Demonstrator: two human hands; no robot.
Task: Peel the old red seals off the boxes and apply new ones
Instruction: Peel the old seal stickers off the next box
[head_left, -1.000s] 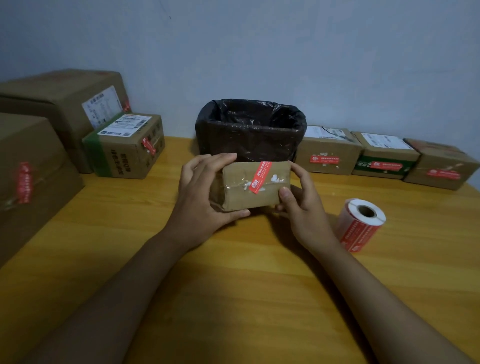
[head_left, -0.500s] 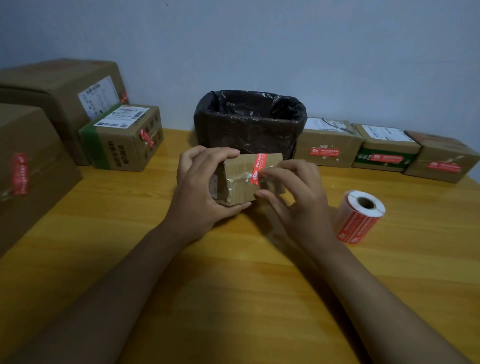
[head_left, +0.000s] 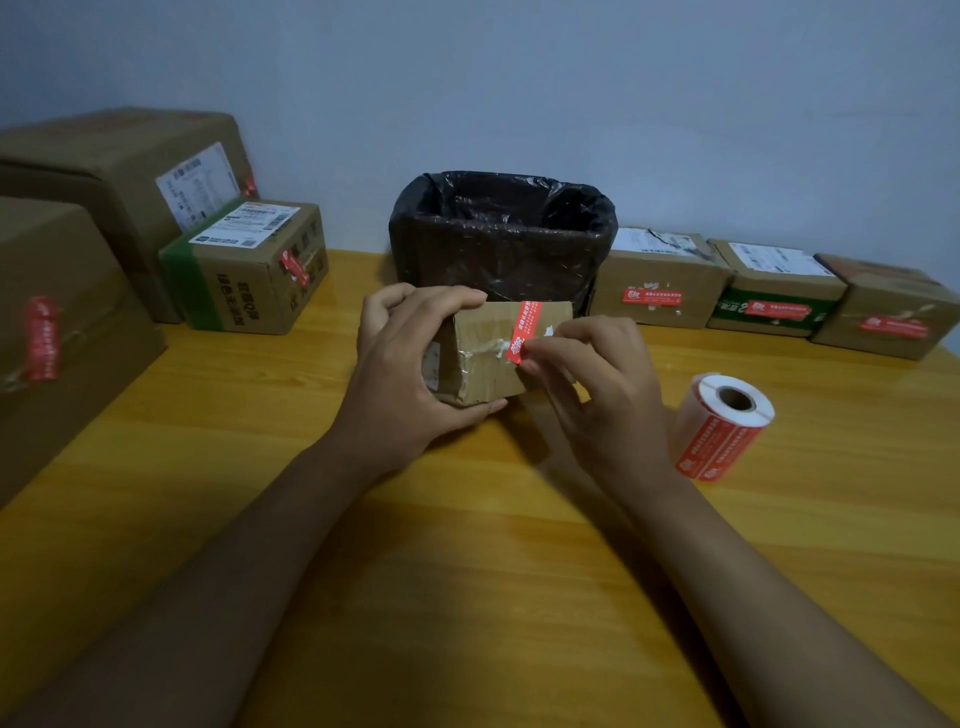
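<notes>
Since 1.0 s ago: right hand (head_left: 597, 395) shifted off box side onto red seal (head_left: 523, 332), small box (head_left: 488, 358) turned slightly. Now: thumb and forefinger pinching seal's lower end; left hand (head_left: 400, 374) gripping box, fingers curled over top, thumb under. Held above wooden table (head_left: 467, 571), before black-lined bin (head_left: 501, 234). Seal roll (head_left: 724, 426) right. 3 sealed boxes (head_left: 779, 296) behind.

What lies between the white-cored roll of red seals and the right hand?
In the head view, only bare wooden table separates the roll from the right hand.
</notes>
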